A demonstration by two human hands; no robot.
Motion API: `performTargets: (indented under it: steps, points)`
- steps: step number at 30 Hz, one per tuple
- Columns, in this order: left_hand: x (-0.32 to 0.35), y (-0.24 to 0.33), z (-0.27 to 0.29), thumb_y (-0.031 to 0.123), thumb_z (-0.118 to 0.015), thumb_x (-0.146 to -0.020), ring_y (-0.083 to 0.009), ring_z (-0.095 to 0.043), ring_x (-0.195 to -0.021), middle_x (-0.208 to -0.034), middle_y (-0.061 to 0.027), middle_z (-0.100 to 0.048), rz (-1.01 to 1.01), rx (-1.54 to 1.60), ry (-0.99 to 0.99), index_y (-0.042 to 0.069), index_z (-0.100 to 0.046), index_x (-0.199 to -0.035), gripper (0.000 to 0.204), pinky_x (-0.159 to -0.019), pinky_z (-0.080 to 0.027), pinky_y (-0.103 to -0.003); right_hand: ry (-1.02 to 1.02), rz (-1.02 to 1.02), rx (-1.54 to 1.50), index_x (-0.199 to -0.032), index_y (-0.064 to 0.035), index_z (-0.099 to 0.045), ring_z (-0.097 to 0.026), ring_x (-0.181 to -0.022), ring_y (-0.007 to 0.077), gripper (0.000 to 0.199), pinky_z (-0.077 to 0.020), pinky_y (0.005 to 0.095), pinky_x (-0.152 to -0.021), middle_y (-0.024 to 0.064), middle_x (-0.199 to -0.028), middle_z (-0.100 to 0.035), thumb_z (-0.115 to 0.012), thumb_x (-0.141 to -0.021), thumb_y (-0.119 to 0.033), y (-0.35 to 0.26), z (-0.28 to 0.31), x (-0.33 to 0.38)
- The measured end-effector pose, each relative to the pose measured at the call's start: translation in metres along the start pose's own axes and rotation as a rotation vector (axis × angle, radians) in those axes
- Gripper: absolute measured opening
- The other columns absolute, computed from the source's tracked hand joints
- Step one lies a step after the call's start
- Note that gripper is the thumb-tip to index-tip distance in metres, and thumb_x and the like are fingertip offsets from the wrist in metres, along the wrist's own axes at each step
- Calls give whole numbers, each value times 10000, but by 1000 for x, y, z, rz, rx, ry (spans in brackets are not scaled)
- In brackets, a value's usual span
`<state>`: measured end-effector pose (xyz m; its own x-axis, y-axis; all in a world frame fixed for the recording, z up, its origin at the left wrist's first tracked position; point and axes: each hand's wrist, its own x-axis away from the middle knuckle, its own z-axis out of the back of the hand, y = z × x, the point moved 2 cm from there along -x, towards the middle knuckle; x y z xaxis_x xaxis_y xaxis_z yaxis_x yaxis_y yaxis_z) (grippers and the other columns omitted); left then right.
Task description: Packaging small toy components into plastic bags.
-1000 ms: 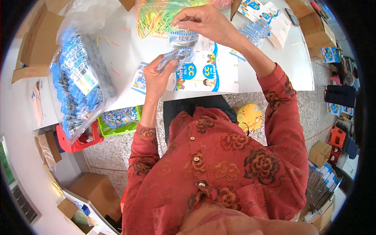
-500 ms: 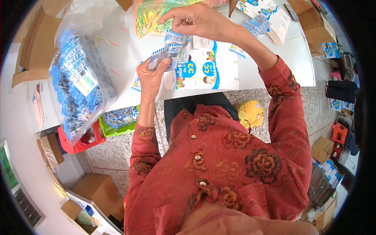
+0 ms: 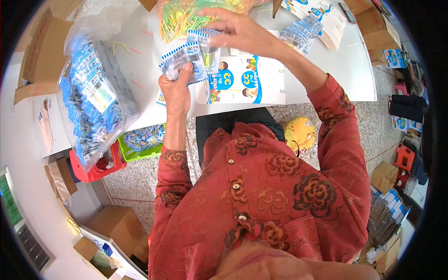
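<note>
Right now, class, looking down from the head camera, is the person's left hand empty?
No, the left hand holds blue-and-white packets over the white table.

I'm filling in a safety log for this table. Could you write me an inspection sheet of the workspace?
Surface: white table; a printed carton lies on it.
Work items: blue-and-white packets; a heap of yellow and green sticks; a clear tub of similar packets.
Clutter: loose pink sticks between tub and heap.
Hands: left hand grips packets; right hand open beside them, contact unclear.
Cables: none certain; a thin dark strand by the yellow seat is unclear.
Surroundings: red stool, green basket, cardboard boxes.
</note>
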<state>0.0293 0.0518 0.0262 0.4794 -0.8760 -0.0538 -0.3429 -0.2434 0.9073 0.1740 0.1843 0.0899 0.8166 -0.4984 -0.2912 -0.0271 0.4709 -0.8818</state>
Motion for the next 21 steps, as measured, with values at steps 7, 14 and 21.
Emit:
performTargets:
  steps: [7,14,21]
  points:
    - [6,1,-4,30,-625,-826,-111,-610,-804,-943,-60,-649,77,166,30,1,-629,-993,169,-732,-502,-268,0,-262,-234,-1015,-26,-645,-570,-742,51,262,-466,212,-650,14,-861,-657,-681,-798,-168,18,-16,12]
    - [12,-3,2,36,-625,-828,-109,-610,-816,-942,-53,-650,128,163,56,2,-626,-994,169,-747,-496,-270,7,-335,-259,-1024,-23,-640,-582,-732,60,272,-476,219,-646,27,-886,-658,-681,-801,-173,24,-3,17]
    - [12,2,3,11,-623,-819,-143,-621,-832,-960,-76,-652,124,154,59,0,-620,-1020,201,-760,-510,-285,199,-336,-73,-1029,6,-632,-602,-698,82,308,-475,219,-597,45,-813,-664,-682,-802,-195,53,35,48]
